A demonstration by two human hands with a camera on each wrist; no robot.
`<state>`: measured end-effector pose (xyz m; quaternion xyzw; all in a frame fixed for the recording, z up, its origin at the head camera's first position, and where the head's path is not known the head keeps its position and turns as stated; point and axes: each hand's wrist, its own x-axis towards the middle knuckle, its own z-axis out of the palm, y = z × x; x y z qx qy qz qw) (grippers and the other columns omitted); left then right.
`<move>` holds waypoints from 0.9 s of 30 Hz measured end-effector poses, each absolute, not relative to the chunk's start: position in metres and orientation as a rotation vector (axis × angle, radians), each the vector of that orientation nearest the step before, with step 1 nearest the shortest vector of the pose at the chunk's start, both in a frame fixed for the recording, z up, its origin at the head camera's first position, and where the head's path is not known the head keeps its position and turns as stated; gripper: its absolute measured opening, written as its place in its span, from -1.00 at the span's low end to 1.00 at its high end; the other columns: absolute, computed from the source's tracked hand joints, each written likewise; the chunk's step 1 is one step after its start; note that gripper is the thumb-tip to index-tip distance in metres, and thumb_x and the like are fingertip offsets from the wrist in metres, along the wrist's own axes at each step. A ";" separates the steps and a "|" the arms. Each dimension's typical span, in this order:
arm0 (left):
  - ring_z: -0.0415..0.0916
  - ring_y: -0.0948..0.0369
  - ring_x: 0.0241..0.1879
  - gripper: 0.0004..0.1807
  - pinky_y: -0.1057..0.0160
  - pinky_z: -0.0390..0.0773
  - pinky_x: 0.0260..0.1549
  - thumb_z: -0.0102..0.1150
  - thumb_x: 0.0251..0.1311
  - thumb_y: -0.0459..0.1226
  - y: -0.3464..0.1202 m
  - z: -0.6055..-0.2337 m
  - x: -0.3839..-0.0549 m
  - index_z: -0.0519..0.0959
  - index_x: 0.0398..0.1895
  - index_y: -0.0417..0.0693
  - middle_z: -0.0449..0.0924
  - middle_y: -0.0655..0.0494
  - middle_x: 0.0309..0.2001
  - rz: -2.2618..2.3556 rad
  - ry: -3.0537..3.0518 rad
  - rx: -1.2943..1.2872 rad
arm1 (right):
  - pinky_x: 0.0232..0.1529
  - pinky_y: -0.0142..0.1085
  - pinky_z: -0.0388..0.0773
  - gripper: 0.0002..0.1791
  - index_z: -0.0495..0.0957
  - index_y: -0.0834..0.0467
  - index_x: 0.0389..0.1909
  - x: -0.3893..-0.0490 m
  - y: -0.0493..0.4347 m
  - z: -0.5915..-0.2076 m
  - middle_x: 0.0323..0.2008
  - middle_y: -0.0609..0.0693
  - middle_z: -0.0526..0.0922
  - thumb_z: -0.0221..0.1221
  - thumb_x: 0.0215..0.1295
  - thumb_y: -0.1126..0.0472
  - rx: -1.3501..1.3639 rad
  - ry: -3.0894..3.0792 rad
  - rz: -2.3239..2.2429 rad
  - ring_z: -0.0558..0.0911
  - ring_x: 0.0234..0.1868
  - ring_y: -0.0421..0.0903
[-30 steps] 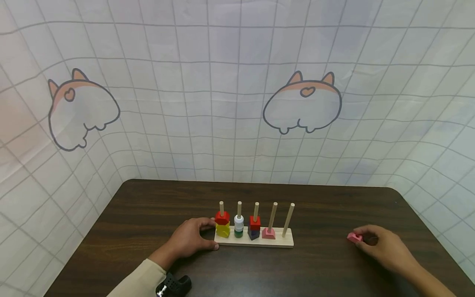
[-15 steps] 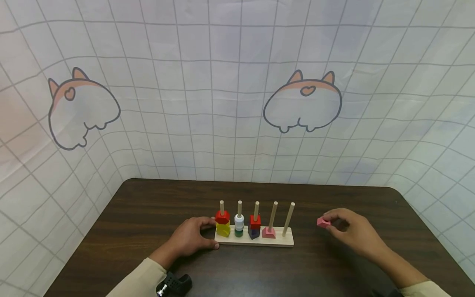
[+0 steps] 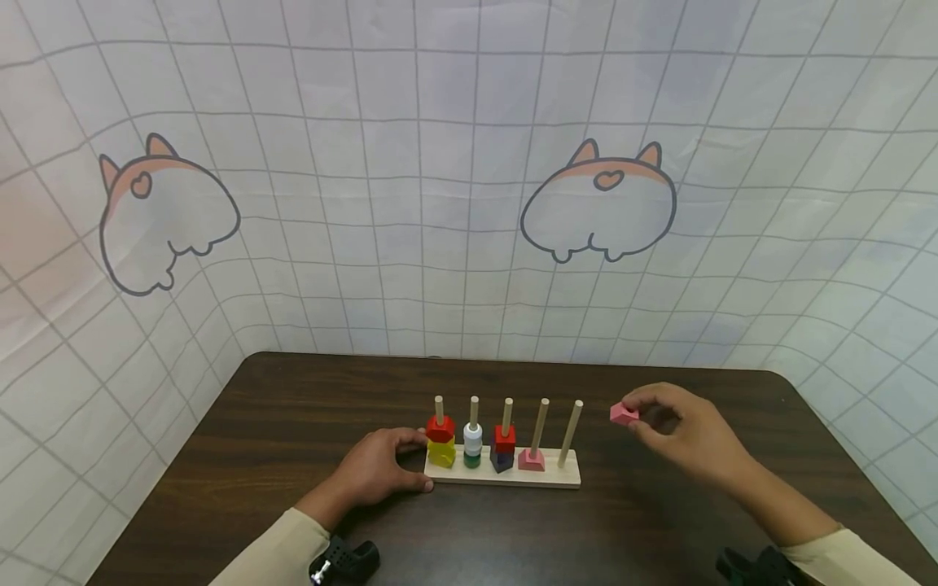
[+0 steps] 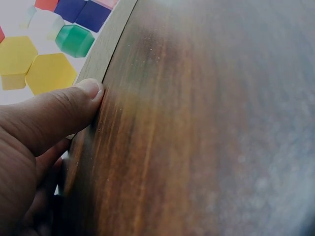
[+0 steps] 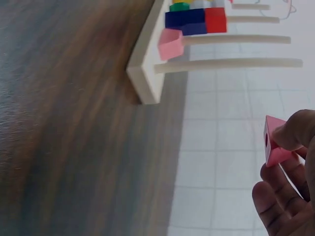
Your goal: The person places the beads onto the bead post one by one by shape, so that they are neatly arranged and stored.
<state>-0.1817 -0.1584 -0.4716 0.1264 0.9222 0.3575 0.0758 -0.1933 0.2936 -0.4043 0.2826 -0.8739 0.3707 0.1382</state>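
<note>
A pale wooden peg stacker (image 3: 513, 478) with several upright pegs stands on the table. My left hand (image 3: 375, 468) holds its left end, with the thumb (image 4: 87, 91) along the front edge; the other fingers are partly hidden. Between thumb and fingertips, my right hand (image 3: 685, 431) pinches a pink block (image 3: 624, 414) with a hole in it, raised to the right of the stacker and apart from it. Another pink block (image 3: 531, 460) sits at the bottom of the fourth peg. The rightmost peg (image 3: 570, 434) bears nothing.
The three left pegs carry red over yellow blocks (image 3: 441, 452), white over green pieces (image 3: 472, 439), and red over dark blue blocks (image 3: 502, 443). Beneath is a dark wooden table (image 3: 308, 391); a white grid-patterned cloth (image 3: 366, 244) hangs behind it.
My right hand has carried the pink block leftward and up from the table's right side, closer to the stacker. The left hand and the stacker have stayed in place.
</note>
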 end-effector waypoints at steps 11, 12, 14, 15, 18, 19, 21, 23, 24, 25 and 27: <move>0.51 -0.02 0.25 -0.31 -0.22 0.42 0.21 0.64 -0.08 0.04 -0.159 -0.472 -0.182 0.65 0.16 0.05 0.68 0.09 0.14 1.081 2.758 0.391 | -0.32 -0.44 0.58 -0.61 0.66 0.03 -0.06 -0.198 0.277 -0.372 -0.17 -0.19 0.66 0.43 0.16 0.46 0.956 -2.426 1.047 0.64 -0.33 -0.24; 0.51 -0.02 0.25 -0.31 -0.22 0.42 0.21 0.64 -0.08 0.04 -0.159 -0.472 -0.182 0.65 0.16 0.05 0.69 0.09 0.14 1.082 2.758 0.389 | -0.31 -0.43 0.58 -0.61 0.66 0.02 -0.06 -0.198 0.275 -0.370 -0.18 -0.20 0.66 0.43 0.16 0.46 0.961 -2.422 1.039 0.64 -0.33 -0.25; 0.51 -0.02 0.25 -0.30 -0.23 0.42 0.21 0.64 -0.08 0.03 -0.159 -0.472 -0.182 0.64 0.17 0.05 0.69 0.09 0.13 1.087 2.755 0.384 | -0.30 -0.41 0.60 -0.62 0.66 0.02 -0.07 -0.198 0.272 -0.367 -0.17 -0.20 0.66 0.43 0.17 0.45 0.973 -2.420 1.038 0.64 -0.33 -0.25; 0.50 -0.02 0.26 -0.30 -0.23 0.41 0.22 0.64 -0.08 0.04 -0.159 -0.472 -0.182 0.64 0.17 0.05 0.69 0.09 0.13 1.087 2.754 0.381 | -0.29 -0.40 0.61 -0.62 0.66 0.02 -0.07 -0.198 0.270 -0.365 -0.16 -0.20 0.65 0.43 0.17 0.45 0.978 -2.420 1.038 0.64 -0.32 -0.24; 0.49 -0.02 0.27 -0.29 -0.24 0.40 0.23 0.64 -0.09 0.04 -0.159 -0.472 -0.182 0.64 0.17 0.05 0.69 0.09 0.13 1.087 2.756 0.373 | -0.27 -0.38 0.62 -0.61 0.66 0.03 -0.07 -0.198 0.266 -0.362 -0.13 -0.19 0.65 0.42 0.16 0.47 0.998 -2.413 1.040 0.64 -0.32 -0.24; 0.49 -0.02 0.27 -0.29 -0.24 0.40 0.23 0.64 -0.09 0.04 -0.159 -0.473 -0.182 0.64 0.17 0.05 0.69 0.09 0.13 1.088 2.756 0.371 | -0.27 -0.38 0.62 -0.61 0.66 0.04 -0.06 -0.198 0.264 -0.360 -0.12 -0.18 0.65 0.42 0.16 0.48 1.007 -2.409 1.044 0.63 -0.32 -0.24; 0.49 -0.02 0.27 -0.29 -0.24 0.40 0.23 0.64 -0.09 0.04 -0.159 -0.473 -0.182 0.64 0.17 0.05 0.69 0.10 0.13 1.085 2.758 0.369 | -0.26 -0.39 0.62 -0.61 0.66 0.05 -0.07 -0.198 0.261 -0.358 -0.11 -0.17 0.65 0.42 0.15 0.49 1.023 -2.397 1.046 0.63 -0.31 -0.24; 0.49 -0.02 0.27 -0.30 -0.24 0.40 0.22 0.64 -0.09 0.04 -0.159 -0.473 -0.182 0.64 0.17 0.06 0.69 0.10 0.13 1.082 2.760 0.368 | -0.25 -0.39 0.63 -0.61 0.67 0.06 -0.06 -0.197 0.258 -0.356 -0.10 -0.14 0.66 0.42 0.15 0.49 1.043 -2.380 1.058 0.64 -0.30 -0.24; 0.49 -0.01 0.27 -0.30 -0.24 0.40 0.22 0.64 -0.09 0.04 -0.159 -0.473 -0.182 0.64 0.17 0.07 0.69 0.10 0.14 1.082 2.760 0.367 | -0.25 -0.38 0.63 -0.60 0.67 0.06 -0.05 -0.197 0.256 -0.355 -0.09 -0.13 0.66 0.42 0.14 0.49 1.055 -2.371 1.066 0.64 -0.29 -0.24; 0.49 -0.02 0.27 -0.30 -0.24 0.40 0.22 0.64 -0.09 0.04 -0.159 -0.472 -0.182 0.64 0.17 0.07 0.69 0.10 0.14 1.081 2.761 0.367 | -0.24 -0.37 0.64 -0.60 0.67 0.06 -0.05 -0.196 0.254 -0.354 -0.09 -0.12 0.66 0.43 0.15 0.48 1.059 -2.367 1.070 0.64 -0.28 -0.24; 0.50 -0.01 0.27 -0.30 -0.24 0.40 0.22 0.65 -0.10 0.04 -0.159 -0.472 -0.182 0.64 0.17 0.06 0.69 0.10 0.14 1.083 2.760 0.367 | -0.22 -0.35 0.65 -0.62 0.68 0.06 -0.05 -0.196 0.249 -0.353 -0.09 -0.12 0.67 0.44 0.14 0.46 1.064 -2.358 1.076 0.65 -0.26 -0.24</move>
